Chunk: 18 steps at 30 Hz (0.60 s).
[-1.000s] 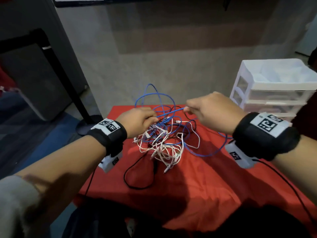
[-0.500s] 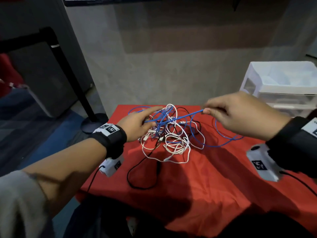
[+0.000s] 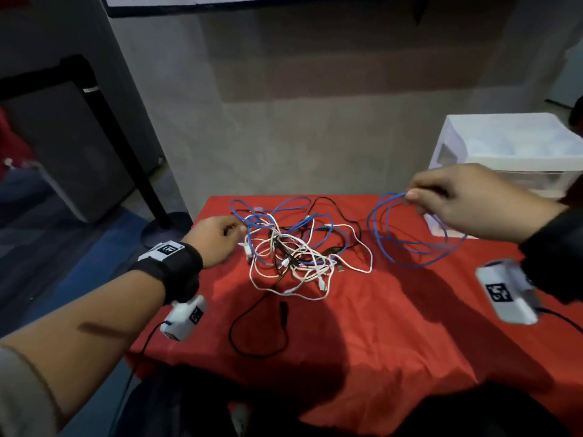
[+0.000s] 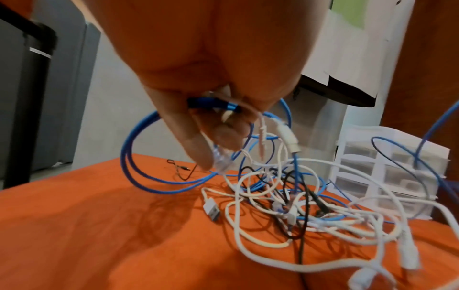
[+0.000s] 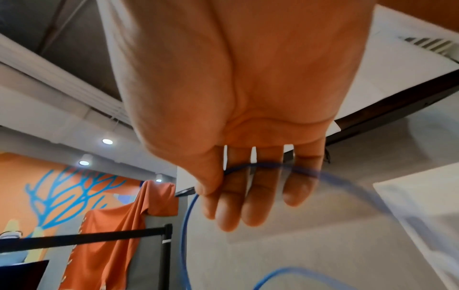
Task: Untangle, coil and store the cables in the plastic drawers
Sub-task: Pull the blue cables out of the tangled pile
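A red tablecloth (image 3: 362, 326) fills the lower frame, with the plastic drawers (image 3: 511, 159) at right edge. The tangle of white, black and blue cables (image 3: 296, 250) lies at centre. A blue cable loop (image 3: 410, 234) is pinched by the right hand (image 3: 467, 200); blue and white strands are gripped by the left hand (image 3: 217, 241). If the loop is pulled while snagged, knots may be tightened or the bundle dragged.

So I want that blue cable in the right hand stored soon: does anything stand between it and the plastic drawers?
Nothing visible lies between them. The right hand pinches the blue cable just in front of the plastic drawers. The drawers look closed, and the cable hangs in loose loops, not yet coiled.
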Available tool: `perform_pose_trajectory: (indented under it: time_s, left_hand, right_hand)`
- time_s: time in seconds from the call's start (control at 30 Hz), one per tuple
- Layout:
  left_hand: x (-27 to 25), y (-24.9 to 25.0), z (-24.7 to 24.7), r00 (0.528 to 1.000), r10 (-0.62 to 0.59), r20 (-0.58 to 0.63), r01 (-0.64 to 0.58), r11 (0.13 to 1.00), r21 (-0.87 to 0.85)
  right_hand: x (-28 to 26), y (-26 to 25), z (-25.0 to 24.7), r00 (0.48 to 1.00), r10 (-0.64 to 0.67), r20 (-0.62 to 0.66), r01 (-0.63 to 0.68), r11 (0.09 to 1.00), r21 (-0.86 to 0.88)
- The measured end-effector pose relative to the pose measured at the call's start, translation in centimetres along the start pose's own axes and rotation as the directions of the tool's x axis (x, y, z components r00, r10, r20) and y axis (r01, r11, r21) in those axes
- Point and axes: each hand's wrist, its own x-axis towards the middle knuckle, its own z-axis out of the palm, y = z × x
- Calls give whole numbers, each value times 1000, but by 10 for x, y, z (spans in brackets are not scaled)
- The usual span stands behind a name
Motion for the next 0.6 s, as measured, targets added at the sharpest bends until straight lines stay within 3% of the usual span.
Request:
perform_pose_trajectory:
  time_s: [0.17, 0.23, 0.3, 0.37, 0.43, 0.5, 0.6]
  left_hand:
    - [-4, 24, -10, 997, 23, 80, -40, 976, 214]
    - [-7, 35, -24, 991, -43, 126, -9, 923, 385]
    - [-9, 49, -38, 995, -89, 52, 49, 857, 513]
    - [-12, 65, -45, 995, -64, -74, 94, 840, 534]
    - [-11, 85, -40, 990, 27, -138, 41, 883, 467]
    - [-8, 109, -22, 977, 154, -145, -107, 952, 288]
    - [-1, 151, 19, 961, 275, -32, -276, 959, -65]
  right_hand:
    - [9, 1, 5, 997, 44, -66, -38, 996, 82]
    - [8, 9, 2, 996, 66, -65, -60, 994, 96]
    - [6, 23, 0, 990, 125, -71, -115, 983, 141]
    - [4, 38, 2, 976, 210, -53, -191, 948, 253]
    - [1, 50, 9, 952, 306, -2, -280, 876, 392]
    - [-3, 57, 16, 919, 392, 42, -354, 773, 527]
    - [-8, 57, 16, 910, 409, 68, -342, 647, 681]
